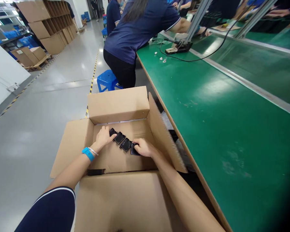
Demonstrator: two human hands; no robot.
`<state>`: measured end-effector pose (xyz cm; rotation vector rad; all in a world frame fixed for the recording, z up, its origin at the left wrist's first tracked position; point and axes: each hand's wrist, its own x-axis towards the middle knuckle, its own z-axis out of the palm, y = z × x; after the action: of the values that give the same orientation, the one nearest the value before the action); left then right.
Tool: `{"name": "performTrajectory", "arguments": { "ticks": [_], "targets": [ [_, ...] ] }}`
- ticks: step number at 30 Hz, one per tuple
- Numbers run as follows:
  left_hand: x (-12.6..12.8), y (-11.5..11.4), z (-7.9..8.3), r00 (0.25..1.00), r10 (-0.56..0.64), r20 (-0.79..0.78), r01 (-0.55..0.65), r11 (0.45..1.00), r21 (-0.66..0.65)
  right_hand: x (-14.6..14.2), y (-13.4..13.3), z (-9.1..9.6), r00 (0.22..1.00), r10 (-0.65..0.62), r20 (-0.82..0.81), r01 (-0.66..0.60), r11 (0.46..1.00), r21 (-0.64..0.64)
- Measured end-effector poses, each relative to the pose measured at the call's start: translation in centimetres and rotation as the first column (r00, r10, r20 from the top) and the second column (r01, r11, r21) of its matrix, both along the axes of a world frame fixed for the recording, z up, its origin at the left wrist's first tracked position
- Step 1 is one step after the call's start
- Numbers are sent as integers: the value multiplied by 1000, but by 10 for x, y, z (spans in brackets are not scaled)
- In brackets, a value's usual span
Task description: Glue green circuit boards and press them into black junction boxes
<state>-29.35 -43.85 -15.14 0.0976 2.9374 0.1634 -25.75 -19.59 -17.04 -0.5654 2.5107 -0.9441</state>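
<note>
Both my hands reach down into an open cardboard box (118, 103) on the floor. A short row of small black plastic parts (122, 141) lies on the box bottom. My left hand (103, 136), with a blue wristband, curls its fingers over the left end of the row. My right hand (142, 147) is closed on the black part at the right end. The two hands bracket the row between them.
A long green workbench (219, 112) runs along my right, with a black cable and a small device at its far end. A person in a dark blue shirt (137, 29) leans on it beside a blue stool (107, 80). Stacked cartons stand far left.
</note>
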Motion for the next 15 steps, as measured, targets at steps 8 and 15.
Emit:
{"name": "performTrajectory", "arguments": {
  "ticks": [8, 15],
  "targets": [
    [61, -42, 31, 925, -219, 311, 238, 971, -23, 9, -33, 17, 952, 219, -211, -187, 969, 162],
    [97, -62, 42, 703, -332, 629, 374, 925, 70, -7, -52, -4, 937, 293, -192, -229, 926, 300]
  ]
}}
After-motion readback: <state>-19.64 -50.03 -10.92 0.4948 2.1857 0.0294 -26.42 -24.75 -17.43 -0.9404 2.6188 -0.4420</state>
